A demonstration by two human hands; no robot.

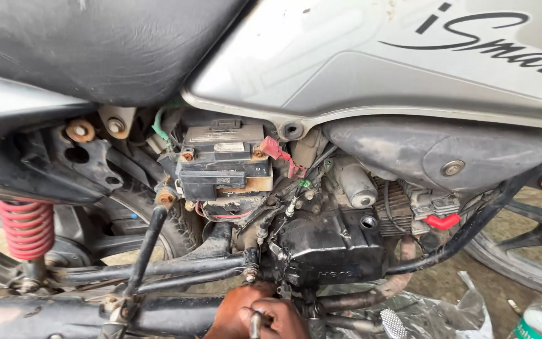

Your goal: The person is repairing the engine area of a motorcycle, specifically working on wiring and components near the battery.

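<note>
Head view: a person works low on the side of a grey motorcycle whose side cover is already off, leaving the boxy black battery with its corroded terminals, loose red and green wiring and the dusty black cast-metal engine case open to view.

Both hands meet at the bottom edge of the picture, just beneath the engine case and beside the black tubular frame rail. The right hand has its fingers curled tight around the slim shaft of a metal hand tool, of which only a short grey stub shows; its tip and what it bears on are hidden. The left hand lies touching the right, knuckles up, pressed against the underside of the engine near a small bolt; whether its fingers grip anything cannot be told, as the frame cuts them off.

As a judgement, the stripping-down looks finished and the work under the engine is in hand, with every visible fastener and part yet in place and nothing lifted free.

Textures run from the smooth matte black vinyl seat and glossy silver painted fuel tank to grimy, oil-filmed castings. A coiled red steel shock spring stands at left, a ribbed cylinder block and a red plastic clip at right. A crumpled clear plastic bag lies on the ground.
</note>
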